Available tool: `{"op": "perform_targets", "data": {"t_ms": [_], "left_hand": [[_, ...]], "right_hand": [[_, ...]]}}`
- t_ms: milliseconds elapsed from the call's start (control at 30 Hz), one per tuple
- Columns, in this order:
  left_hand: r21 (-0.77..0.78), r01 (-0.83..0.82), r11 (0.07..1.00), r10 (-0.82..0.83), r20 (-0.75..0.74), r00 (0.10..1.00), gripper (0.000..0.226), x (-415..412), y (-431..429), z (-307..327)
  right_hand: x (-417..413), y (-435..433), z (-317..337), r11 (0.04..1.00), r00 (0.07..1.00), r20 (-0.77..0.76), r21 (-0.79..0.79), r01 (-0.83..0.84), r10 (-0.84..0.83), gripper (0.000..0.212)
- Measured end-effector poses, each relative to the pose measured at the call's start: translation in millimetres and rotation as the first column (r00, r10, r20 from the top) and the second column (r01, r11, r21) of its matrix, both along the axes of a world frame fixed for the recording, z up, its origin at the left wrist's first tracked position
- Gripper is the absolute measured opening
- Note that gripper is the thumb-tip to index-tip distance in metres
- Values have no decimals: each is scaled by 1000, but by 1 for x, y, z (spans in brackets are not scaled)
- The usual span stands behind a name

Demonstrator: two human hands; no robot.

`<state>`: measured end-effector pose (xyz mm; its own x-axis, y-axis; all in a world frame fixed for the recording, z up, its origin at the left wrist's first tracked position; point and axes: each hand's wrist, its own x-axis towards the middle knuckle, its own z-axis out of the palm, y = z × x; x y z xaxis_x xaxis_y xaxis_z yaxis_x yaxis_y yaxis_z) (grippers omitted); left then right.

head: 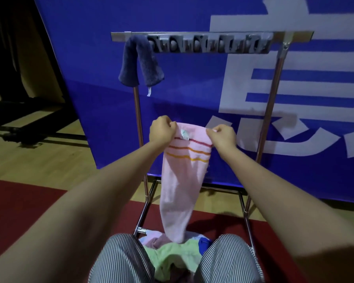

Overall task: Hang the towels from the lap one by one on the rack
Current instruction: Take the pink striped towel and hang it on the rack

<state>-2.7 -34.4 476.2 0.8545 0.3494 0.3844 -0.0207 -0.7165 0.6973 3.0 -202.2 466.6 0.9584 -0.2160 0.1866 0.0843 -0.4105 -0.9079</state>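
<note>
A pink towel [182,180] with red and orange stripes hangs in the air in front of me. My left hand [161,130] pinches its top left corner and my right hand [223,136] pinches its top right corner. Its lower end still touches the pile of towels [172,256] on my lap, where a green one lies on top. The metal rack [213,36] stands straight ahead, its top bar well above my hands. A dark blue towel [140,60] is draped over the left end of that bar.
A blue banner [192,99] with white characters stands right behind the rack. The rack's legs [143,213] reach down to a red mat [18,205] by my knees. Wooden floor and a dark stand [14,135] lie to the left.
</note>
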Motion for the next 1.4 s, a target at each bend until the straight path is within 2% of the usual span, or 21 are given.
{"op": "perform_targets", "data": {"t_ms": [100, 233, 333, 433, 533, 667, 767, 833, 867, 933, 967, 1067, 1100, 1200, 1300, 1400], "left_hand": [[-98, -50, 994, 50, -5, 999, 23, -9, -18, -20], [-228, 36, 973, -33, 17, 999, 24, -19, -40, -44], [-401, 89, 912, -87, 24, 996, 22, -24, -48, -54], [-507, 117, 854, -110, 44, 993, 19, -26, -51, -56], [-543, 205, 815, -193, 80, 978, 21, -28, -50, -56], [-550, 433, 714, -464, 90, 881, 22, -31, -48, -58], [-400, 455, 795, -483, 36, 875, 20, -30, -46, -64], [-397, 414, 819, -438, 34, 898, 22, -31, -43, -65], [-402, 404, 821, -430, 29, 902, 23, -31, -42, -64], [-376, 400, 836, -433, -3, 901, 21, -30, -36, -60], [-358, 418, 835, -453, -16, 891, 21, -29, -32, -58], [-324, 517, 792, -552, -19, 833, 20, -32, -24, -50], [-328, 547, 770, -584, -19, 811, 19, -33, -22, -49], [-345, 572, 744, -614, -18, 789, 18, -37, -20, -47], [-344, 544, 765, -572, 23, 820, 18, -33, -16, -43], [-402, 537, 741, -510, 182, 841, 19, -29, -18, -21]], "right_hand": [[-4, 22, -12, 989, 994, -101, 149, -25, 40, 27], [-11, 38, -25, 958, 981, -185, 286, 3, 52, 23], [-17, 41, -32, 946, 973, -217, 326, 0, 75, 9], [-23, 40, -35, 926, 969, -243, 374, 57, 39, 21], [-30, 36, -36, 902, 978, -206, 426, 65, 27, 39], [-34, 28, -31, 857, 966, -234, 514, 28, 109, 69], [-38, 26, -30, 828, 944, -260, 560, -24, 203, 74], [-41, 22, -32, 823, 934, -236, 560, -96, 270, 66], [-43, 20, -34, 844, 937, -213, 520, -131, 277, 55], [-41, 13, -40, 924, 967, -131, 345, -164, 220, 23], [-41, 9, -41, 948, 973, -85, 261, -184, 212, 18], [-37, -3, -43, 950, 955, -82, 159, -269, 284, 61], [-36, -6, -43, 944, 946, -86, 135, -300, 313, 59], [-37, -8, -43, 923, 925, -52, 109, -370, 377, 8], [-35, -7, -34, 943, 949, -8, 123, -310, 314, 12], [-30, -2, -10, 947, 971, 103, 224, -232, 214, 7]]}}
